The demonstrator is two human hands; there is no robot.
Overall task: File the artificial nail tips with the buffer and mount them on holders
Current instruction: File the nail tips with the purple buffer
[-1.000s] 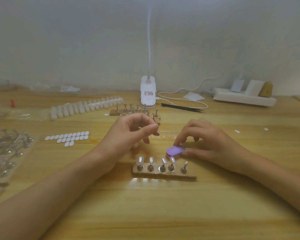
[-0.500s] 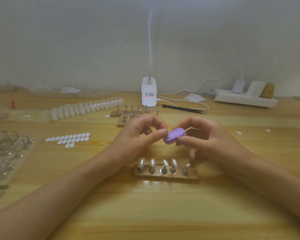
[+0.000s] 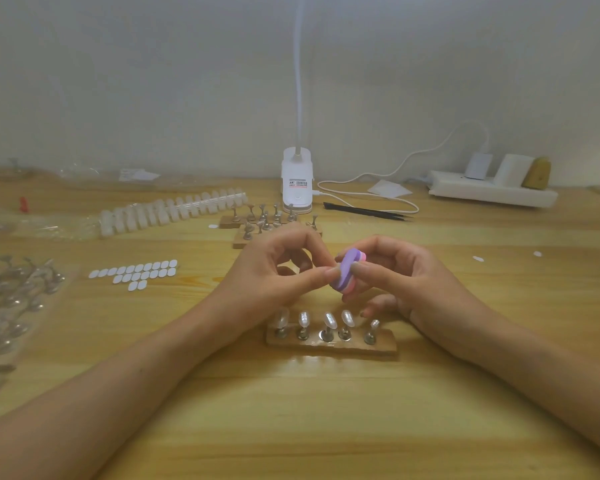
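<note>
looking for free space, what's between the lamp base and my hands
In the head view, a far holder block and a near holder block carrying metal stands, the near one partly behind the left hand.

Buffer (image 3: 345,271) now aloft, on edge.

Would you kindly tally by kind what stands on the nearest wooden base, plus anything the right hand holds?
Metal holders: 5
Mounted nail tips: 4; the fifth holder looks bare
Purple buffer, in the right hand: 1
Total: 10
</note>
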